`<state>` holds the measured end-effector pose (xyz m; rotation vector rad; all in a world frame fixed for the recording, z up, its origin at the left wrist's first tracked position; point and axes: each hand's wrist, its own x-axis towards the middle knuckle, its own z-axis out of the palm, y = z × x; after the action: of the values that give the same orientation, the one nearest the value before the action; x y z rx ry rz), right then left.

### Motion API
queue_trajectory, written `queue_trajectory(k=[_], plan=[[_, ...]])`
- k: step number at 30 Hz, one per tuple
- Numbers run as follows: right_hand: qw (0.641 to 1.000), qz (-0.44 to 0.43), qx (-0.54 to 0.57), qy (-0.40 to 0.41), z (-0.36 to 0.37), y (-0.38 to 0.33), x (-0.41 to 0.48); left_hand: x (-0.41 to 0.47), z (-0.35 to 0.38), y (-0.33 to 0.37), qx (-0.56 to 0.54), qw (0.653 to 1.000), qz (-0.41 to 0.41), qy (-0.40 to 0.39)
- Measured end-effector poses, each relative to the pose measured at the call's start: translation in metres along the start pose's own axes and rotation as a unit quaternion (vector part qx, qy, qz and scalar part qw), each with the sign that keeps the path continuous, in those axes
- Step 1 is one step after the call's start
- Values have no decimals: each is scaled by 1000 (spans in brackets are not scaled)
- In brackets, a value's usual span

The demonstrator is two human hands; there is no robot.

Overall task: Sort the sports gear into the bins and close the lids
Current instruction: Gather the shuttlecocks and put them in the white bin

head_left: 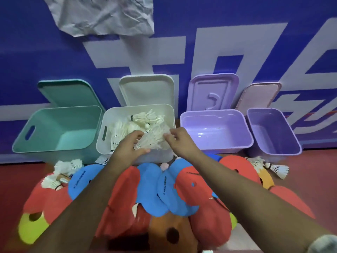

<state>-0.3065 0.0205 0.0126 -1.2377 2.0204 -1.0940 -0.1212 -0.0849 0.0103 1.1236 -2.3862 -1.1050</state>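
Four open bins stand against the blue wall: a teal bin, a white bin holding several white shuttlecocks, a wide purple bin and a narrower purple bin. Over the white bin's front edge, my left hand and my right hand together hold a stack of white shuttlecocks. The left grips its cork end, the right pinches the feather end. On the floor in front lie blue discs, red discs and loose shuttlecocks.
Each bin's lid leans on the wall behind it: teal lid, white lid, purple lid, pink lid. More shuttlecocks lie at the right. Yellow and orange discs sit near me. Red floor lies beyond.
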Motion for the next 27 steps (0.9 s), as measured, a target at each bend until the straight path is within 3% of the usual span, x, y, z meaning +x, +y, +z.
queue_trajectory(k=[4, 7, 11, 14, 19, 22, 27], plan=[[996, 87, -9, 28, 18, 1, 21, 34, -5, -23, 30, 999, 4, -13], [994, 86, -61, 7, 28, 10, 32, 55, 4, -37, 43, 997, 10, -60], [966, 55, -253, -30, 44, 26, 37, 80, 20, -54, 94, 989, 33, -111], [932, 29, -358, 40, 59, 37, 35, 95, 29, -62, 120, 985, 40, -121], [963, 71, -216, 144, 63, 43, 39, 103, 34, -70, 106, 988, 38, -104], [971, 112, -129, 167, 60, 36, 41, 97, 33, -76, 107, 989, 58, -81], [941, 37, -308, 134, 62, 45, 37, 86, 30, -88, 182, 975, 119, -42]])
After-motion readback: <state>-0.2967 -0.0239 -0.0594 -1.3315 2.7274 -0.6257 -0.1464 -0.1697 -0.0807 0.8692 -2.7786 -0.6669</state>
